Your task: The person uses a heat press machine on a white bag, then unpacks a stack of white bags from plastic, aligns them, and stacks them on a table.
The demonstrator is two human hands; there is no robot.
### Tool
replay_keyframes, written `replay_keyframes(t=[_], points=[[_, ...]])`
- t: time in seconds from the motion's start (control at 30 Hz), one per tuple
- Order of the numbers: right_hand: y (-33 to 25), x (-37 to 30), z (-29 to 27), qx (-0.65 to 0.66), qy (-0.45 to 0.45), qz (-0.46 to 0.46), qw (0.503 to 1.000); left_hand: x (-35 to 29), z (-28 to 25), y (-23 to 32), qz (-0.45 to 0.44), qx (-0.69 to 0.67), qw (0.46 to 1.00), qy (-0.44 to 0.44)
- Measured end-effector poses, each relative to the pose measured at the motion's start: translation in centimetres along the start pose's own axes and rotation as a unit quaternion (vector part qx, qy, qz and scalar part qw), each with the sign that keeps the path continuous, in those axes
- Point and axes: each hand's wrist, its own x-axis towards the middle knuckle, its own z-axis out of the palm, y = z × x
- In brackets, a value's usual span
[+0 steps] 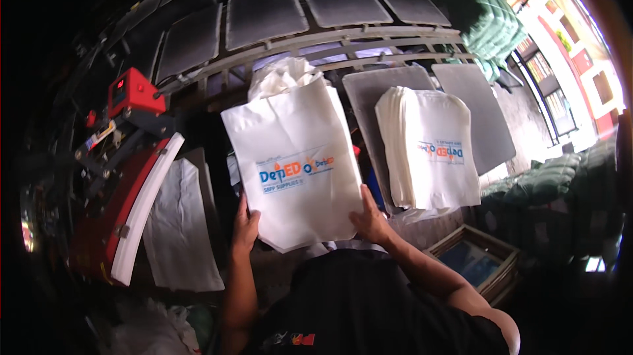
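Between both hands I hold a white cloth-like bag (303, 203) with blue and orange print, raised and spread out in front of me. My left hand (246, 226) grips its left edge near the lower corner, thumb on the front. My right hand (369, 218) pinches the lower right edge, fingers behind. A stack of similar printed white bags (428, 157) lies to the right, its print upside down to me. On the left, a plain white bag (182, 230) lies flat beside the raised plate of a red heat press (135, 216).
The press's red control box (136, 93) stands at the left. Crumpled white bags (283, 75) sit behind the held bag. Dark flat boards (267, 17) line a rack at the back. A wooden frame (471, 259) is at lower right, with green wrapped bundles (560, 190) beyond.
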Motion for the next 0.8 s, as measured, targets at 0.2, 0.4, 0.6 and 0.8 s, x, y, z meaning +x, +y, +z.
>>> replay_keyframes(t=[0.2, 0.4, 0.6, 0.8], points=[[-1.9, -1.3, -5.9, 0.089, 0.037, 0.109, 0.989, 0.3, 3.2, 4.5, 0.090, 0.119, 0.981, 0.126], [10.2, -3.8, -21.4, -0.067, 0.380, 0.122, 0.915, -0.8, 19.4, 14.4, 0.164, 0.012, 0.986, -0.026], [23.1, -4.0, -34.2, -0.179, 0.369, 0.257, 0.875, 4.4, 37.9, 4.1, 0.025, 0.172, 0.980, -0.092], [32.8, 2.2, -33.2, -0.454, 0.056, 0.104, 0.883, 7.2, 46.1, -1.8, -0.179, 0.372, 0.911, -0.004]])
